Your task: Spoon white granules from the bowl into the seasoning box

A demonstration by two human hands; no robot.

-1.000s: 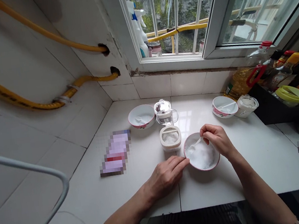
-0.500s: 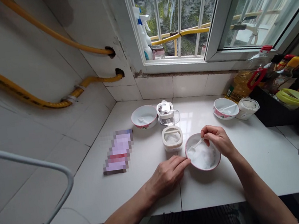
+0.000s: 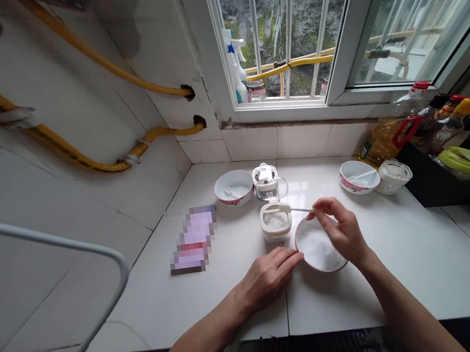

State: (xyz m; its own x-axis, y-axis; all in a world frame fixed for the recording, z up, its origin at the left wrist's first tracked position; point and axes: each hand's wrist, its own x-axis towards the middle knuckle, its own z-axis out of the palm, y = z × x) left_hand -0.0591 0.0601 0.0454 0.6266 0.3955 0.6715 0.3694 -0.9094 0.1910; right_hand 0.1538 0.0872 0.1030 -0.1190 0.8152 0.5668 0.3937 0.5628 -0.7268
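My right hand [image 3: 341,230] pinches the thin handle of a small white spoon [image 3: 302,210]. The spoon's head is over the rim of an open square jar [image 3: 277,225] that has white grains inside and its clear lid [image 3: 272,189] tipped up behind. Just right of the jar is a pink-rimmed bowl [image 3: 316,243] of white granules, partly covered by my right hand. My left hand [image 3: 271,272] rests on the counter with its fingers together, holding the bowl's left rim; the thumb is hidden.
Behind stand a larger bowl [image 3: 233,187] with a white spoon and another lidded jar [image 3: 264,175]. A floral bowl [image 3: 359,177] and closed jar [image 3: 392,177] are at right, beside an oil bottle [image 3: 389,132] and a black condiment rack [image 3: 424,180]. A blurred purple packet [image 3: 194,239] lies left.
My right hand has lifted the spoon out of the bowl and brought its head left, up to the open jar. My left hand stays at the bowl's rim. The view has shifted slightly.
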